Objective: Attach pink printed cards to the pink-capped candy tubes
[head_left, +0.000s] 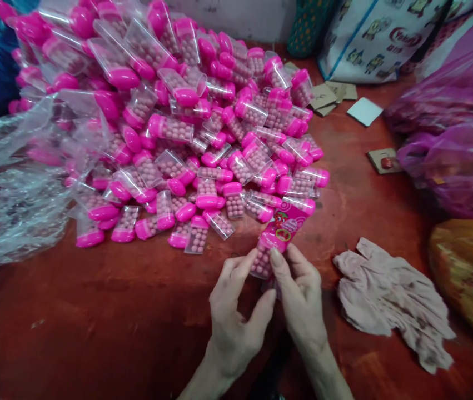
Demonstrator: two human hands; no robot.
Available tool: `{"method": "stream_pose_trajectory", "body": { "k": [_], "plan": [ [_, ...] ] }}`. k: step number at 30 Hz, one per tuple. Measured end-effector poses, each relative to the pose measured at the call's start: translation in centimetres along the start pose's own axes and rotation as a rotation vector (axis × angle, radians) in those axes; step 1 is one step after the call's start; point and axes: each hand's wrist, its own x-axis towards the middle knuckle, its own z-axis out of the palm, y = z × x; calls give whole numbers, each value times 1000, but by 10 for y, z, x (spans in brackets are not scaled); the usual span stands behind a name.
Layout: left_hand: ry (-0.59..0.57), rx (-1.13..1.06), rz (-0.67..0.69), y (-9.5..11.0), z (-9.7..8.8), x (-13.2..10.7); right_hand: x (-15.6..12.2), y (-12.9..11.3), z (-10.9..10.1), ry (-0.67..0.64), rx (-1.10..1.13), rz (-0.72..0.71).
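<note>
Looks like the step is seating printed pink film point(288, 223) on one clear container point(261, 262) of pink balls; can't tell if it wraps all round. Next move, I'd judge, needs a steady pinch below while the film gets worked. Right hand point(300, 291) grips the container, thumb on its near face. Left hand point(234, 314) half-curled, fingertip at its side; can't tell if gripping. Container: 1 o'clock from left, 10 from right. Pile of pink-capped containers point(173, 130) at 11, cloth point(390, 294) at 3.
</note>
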Motion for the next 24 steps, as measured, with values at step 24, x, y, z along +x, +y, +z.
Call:
{"method": "stream_pose_trajectory", "body": {
  "k": [24],
  "plan": [
    [71, 492, 612, -7, -23, 28, 1, 2, -10, -333, 148, 196]
  ]
}}
